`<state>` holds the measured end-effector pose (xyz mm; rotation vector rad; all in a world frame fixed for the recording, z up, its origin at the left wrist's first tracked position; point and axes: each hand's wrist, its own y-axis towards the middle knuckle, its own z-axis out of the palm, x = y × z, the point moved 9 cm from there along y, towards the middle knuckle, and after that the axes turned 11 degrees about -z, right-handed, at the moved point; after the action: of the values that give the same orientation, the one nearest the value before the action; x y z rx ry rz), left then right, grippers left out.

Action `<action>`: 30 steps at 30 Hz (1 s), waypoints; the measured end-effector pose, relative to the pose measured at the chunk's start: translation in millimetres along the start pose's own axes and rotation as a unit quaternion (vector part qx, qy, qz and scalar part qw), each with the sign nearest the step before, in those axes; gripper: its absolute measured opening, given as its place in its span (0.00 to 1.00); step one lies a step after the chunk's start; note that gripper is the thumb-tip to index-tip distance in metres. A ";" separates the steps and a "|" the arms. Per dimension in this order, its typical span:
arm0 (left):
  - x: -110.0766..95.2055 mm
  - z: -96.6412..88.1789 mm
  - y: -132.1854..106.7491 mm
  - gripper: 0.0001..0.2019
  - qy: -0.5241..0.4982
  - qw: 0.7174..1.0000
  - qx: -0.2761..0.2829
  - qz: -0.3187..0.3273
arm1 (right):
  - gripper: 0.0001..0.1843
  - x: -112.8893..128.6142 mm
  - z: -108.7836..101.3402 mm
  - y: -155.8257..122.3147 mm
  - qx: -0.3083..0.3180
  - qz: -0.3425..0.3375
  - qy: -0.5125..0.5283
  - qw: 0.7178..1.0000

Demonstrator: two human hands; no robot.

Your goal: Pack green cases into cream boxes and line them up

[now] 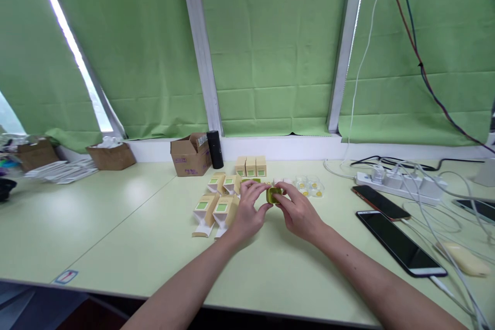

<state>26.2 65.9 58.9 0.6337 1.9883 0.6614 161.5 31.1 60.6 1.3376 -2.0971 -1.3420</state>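
Desk [116,232]: keep work low over surface; slip then means short drop.
Open-flapped cartons [206,202]: left of container; keep left wrist off flaps, which face near edge.
Left hand [247,209]: use as steady side. Pinching container's left side, fingers above, thumb below; forearm slants in over near edge.
Right hand [300,214]: apply light, even pressure. Pinching right side, fingers curled; fingertip inside opening: cannot tell.
Green square container [270,196]: between hands, toward desk's far edge; avoid flexing rim.
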 end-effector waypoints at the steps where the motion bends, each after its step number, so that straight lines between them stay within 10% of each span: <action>1: 0.9 0.3 0.0 0.23 -0.002 1.000 0.002 -0.003 | 0.22 -0.4 -0.1 -0.7 -0.002 0.000 0.000 1.000; 21: 1.5 -0.3 -1.3 0.22 -0.007 1.000 -0.004 -0.004 | 0.20 -4.8 -1.7 -3.5 -0.029 0.021 0.053 0.998; 30: -10.0 -6.5 -1.2 0.22 -0.003 1.000 0.006 0.000 | 0.10 -36.3 2.5 -19.6 -0.116 0.225 0.227 0.940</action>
<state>24.8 57.1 67.0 0.6419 1.9872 0.6471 189.0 60.2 50.5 0.8891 -1.7222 -0.9408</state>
